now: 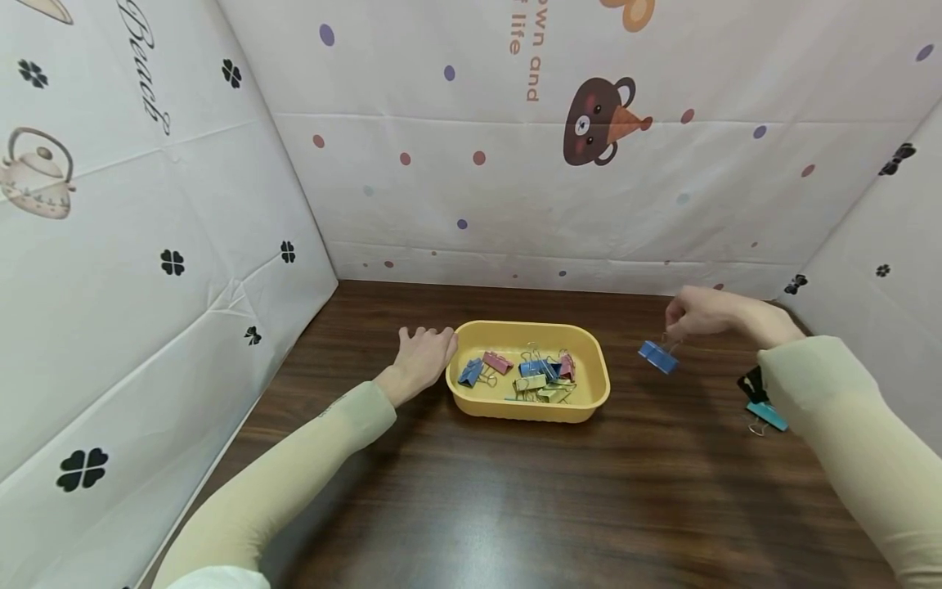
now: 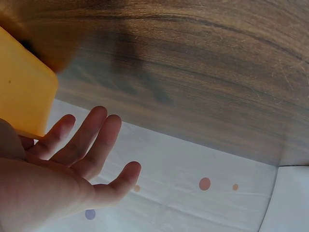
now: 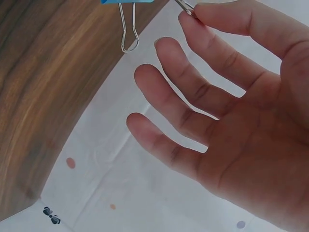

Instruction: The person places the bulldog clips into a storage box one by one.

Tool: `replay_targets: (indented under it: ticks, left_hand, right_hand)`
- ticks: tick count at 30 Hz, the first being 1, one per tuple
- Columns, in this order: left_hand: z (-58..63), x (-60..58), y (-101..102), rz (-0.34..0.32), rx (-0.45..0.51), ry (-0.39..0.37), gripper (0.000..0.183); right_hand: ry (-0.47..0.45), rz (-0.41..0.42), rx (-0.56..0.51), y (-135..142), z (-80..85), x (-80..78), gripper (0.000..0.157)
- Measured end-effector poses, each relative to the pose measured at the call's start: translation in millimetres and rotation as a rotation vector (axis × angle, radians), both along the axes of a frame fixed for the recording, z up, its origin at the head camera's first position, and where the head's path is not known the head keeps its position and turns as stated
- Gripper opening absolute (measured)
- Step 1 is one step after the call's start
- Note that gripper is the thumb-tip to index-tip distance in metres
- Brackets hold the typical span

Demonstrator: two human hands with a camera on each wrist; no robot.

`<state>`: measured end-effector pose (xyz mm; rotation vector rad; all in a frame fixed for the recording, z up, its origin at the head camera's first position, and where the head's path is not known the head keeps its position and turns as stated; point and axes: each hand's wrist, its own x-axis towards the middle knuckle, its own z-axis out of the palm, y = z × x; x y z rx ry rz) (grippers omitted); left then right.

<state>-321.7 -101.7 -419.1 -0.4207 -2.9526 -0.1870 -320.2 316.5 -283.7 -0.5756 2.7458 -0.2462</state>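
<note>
A yellow plastic basket (image 1: 533, 413) stands on the table with several blue, pink and yellow binder clips inside. At its left end, my left hand (image 1: 423, 360) touches the rim; in the left wrist view the fingers (image 2: 89, 142) are loosely extended beside the basket wall (image 2: 24, 87). To the right of the basket, above the table, my right hand (image 1: 702, 312) pinches a blue binder clip (image 1: 657, 357) by one wire handle between thumb and forefinger. The clip hangs below the fingertips, and the right wrist view shows only its lower part (image 3: 126, 2); the other fingers are spread.
A teal binder clip (image 1: 767, 415) and a black binder clip (image 1: 752, 384) lie on the dark wooden table (image 1: 471, 491) at the right, partly behind the right sleeve (image 1: 832, 409). White printed sheets (image 1: 412, 196) wall the table at the back and both sides.
</note>
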Motion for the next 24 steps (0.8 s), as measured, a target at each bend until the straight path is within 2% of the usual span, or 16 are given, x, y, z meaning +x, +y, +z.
replay_targets:
  ticks: [24]
  left_hand:
    - [0.4, 0.3, -0.2, 0.005, -0.009, -0.011, 0.042]
  right_hand:
    - [0.111, 0.030, -0.040, -39.1, 11.6, 3.7, 0.014]
